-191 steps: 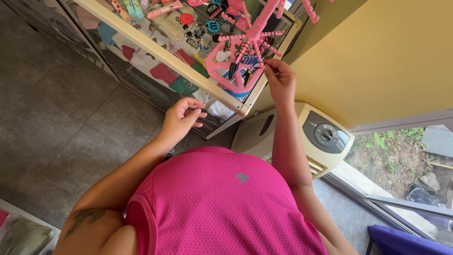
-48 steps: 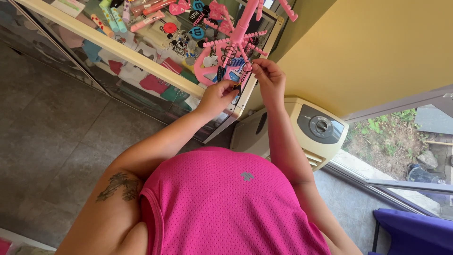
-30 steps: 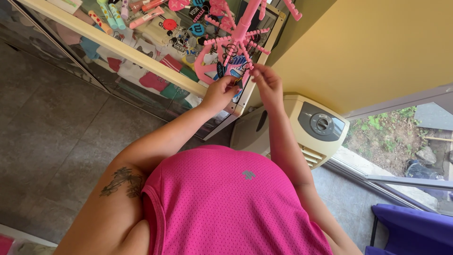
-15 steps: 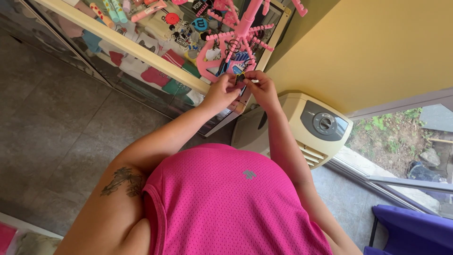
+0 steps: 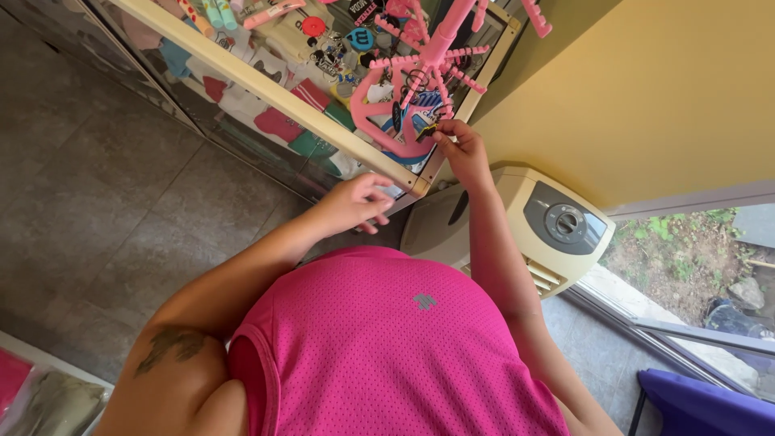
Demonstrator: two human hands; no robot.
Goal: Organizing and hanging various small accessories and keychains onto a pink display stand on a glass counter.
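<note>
My right hand [image 5: 462, 149] pinches a small dark charm [image 5: 426, 129] at the pink rack [image 5: 428, 73] for hanging; left hand [image 5: 355, 202], loosely curled, steadies against the display case frame [image 5: 274, 97].

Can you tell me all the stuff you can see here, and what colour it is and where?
display case: one, cream frame with glass, upper left, full of small colourful items
pink rack: one, pink with pegs, on top of the case
small dark item: one, dark, at the rack's lower ring, in the right hand's grip
heater: one, cream with a grey dial panel, on the floor by the yellow wall
yellow wall: one, upper right
floor: grey tiles, left
window: one, lower right, plants outside
blue seat: one, bottom right corner
pink shirt: one, bottom centre
left hand: one, at the case's edge
right hand: one, at the rack
</note>
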